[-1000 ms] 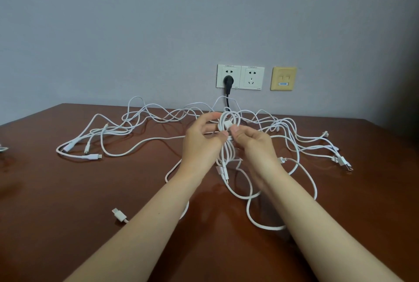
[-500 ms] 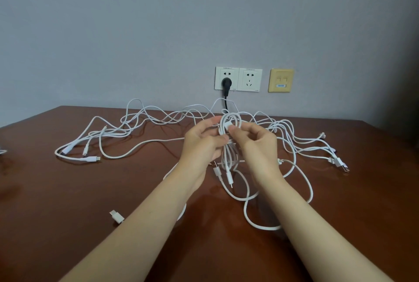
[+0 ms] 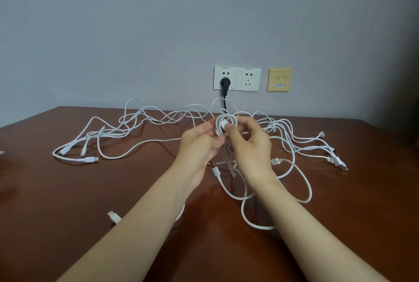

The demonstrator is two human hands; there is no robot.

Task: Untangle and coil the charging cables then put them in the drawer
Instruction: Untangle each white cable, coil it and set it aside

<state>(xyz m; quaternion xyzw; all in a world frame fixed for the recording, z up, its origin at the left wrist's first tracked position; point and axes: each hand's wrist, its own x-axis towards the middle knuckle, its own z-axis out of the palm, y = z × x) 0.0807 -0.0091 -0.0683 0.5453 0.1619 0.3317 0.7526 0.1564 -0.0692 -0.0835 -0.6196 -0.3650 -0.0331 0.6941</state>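
Above the table [image 3: 68, 225], in the head view, both hands meet over a tangle of white cables [image 3: 90, 159]. The left hand [image 3: 199, 148] curls its fingers round a small coil [image 3: 218, 125] and grips it from the left. The right hand [image 3: 250, 143] pinches the same coil between thumb and forefinger, at a connector end. Loose strands hang from the coil to the wood, and more sprawl to both sides. Behind, a black plug [image 3: 225, 82] sits in a wall socket [image 3: 232, 84].
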